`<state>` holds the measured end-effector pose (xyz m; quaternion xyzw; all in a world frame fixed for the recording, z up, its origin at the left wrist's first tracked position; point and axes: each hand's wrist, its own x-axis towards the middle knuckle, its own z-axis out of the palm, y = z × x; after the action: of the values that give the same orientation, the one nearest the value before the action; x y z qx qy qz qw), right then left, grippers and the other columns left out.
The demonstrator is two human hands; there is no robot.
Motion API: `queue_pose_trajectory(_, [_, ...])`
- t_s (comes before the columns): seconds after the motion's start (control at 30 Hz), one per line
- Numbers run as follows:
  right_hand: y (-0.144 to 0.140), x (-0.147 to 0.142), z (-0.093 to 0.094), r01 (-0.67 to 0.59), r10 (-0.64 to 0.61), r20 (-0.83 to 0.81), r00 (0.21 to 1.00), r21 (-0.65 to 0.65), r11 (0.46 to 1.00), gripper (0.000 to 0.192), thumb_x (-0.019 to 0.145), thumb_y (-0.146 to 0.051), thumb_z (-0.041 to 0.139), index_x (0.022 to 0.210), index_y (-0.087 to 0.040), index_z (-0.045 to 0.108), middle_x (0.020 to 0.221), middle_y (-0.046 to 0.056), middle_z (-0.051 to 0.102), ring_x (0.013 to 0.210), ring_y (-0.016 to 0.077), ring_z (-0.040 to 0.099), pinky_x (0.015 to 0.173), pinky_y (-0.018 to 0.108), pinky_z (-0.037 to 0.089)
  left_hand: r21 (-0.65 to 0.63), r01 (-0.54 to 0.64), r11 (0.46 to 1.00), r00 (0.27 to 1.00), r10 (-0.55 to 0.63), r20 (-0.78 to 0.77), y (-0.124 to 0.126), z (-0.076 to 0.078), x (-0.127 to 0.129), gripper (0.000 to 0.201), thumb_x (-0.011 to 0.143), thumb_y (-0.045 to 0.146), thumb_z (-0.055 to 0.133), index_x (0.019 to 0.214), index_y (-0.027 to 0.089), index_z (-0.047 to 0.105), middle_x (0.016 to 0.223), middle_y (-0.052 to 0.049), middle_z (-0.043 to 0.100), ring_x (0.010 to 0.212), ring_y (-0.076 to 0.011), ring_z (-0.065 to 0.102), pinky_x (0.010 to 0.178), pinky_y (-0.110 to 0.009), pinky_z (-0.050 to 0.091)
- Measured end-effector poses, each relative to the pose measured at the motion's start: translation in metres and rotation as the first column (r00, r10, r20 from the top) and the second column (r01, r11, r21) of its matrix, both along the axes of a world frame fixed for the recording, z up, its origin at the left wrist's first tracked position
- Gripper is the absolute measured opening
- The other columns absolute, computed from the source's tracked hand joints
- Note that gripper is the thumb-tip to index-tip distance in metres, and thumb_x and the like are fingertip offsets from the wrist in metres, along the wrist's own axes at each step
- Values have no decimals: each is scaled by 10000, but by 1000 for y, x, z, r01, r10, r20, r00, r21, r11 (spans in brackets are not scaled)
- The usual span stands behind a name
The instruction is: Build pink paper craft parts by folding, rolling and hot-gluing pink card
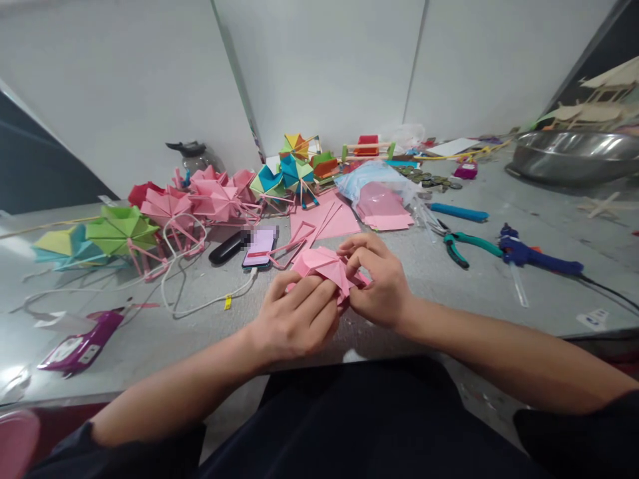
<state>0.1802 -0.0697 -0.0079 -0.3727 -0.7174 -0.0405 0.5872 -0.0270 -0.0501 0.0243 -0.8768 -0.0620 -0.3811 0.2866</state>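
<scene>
Left hand (298, 318): grasps pink folded paper (324, 265) – near tabletop (449, 293) front edge.
Right hand (377, 279): pinches same paper – bare room to its right.

A grey table (499, 293) carries pink paper sheets (324, 219) at centre, a phone (259, 247) beside them, pliers (462, 246) and a glue gun (536, 256) at right, folded paper models (120, 229) at left.

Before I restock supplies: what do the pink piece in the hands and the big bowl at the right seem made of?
Pink piece: thin matte paper, judging by its sharp creases. Bowl: probably polished steel, silver and reflective.
</scene>
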Motion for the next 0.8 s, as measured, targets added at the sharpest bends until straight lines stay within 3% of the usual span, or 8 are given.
queue_pose_trajectory(0.33, [-11, 3, 17, 196, -218, 274, 937, 106, 975, 286, 760, -32, 622, 775, -262, 452, 1022, 56, 723, 906, 251, 650, 793, 436, 441, 73, -15, 997, 996, 20, -82, -7, 0, 2, 188, 1080, 260, 663, 933, 187, 756, 1004, -50, 824, 883, -198, 709, 855, -375, 480])
queue_pose_trajectory(0.53, [-16, 3, 26, 226, -226, 328, 917, 40, 973, 176, 877, -187, 644, 917, -274, 495, 1037, 80, 647, 979, 312, 575, 910, 497, 425, 70, -21, 997, 992, 29, -121, -15, 3, 3, 207, 1088, 294, 668, 923, 207, 758, 969, -55, 811, 837, -210, 680, 800, -398, 462])
queue_pose_trajectory(0.8, [-21, -2, 33, 220, -229, 345, 910, 67, 973, 157, 965, -124, 567, 1001, -267, 510, 1025, 65, 665, 1016, 284, 618, 1015, 493, 396, 96, -11, 995, 989, 25, -146, -15, 8, 7, 247, 1082, 320, 678, 869, 213, 742, 902, -51, 781, 770, -204, 608, 754, -407, 418])
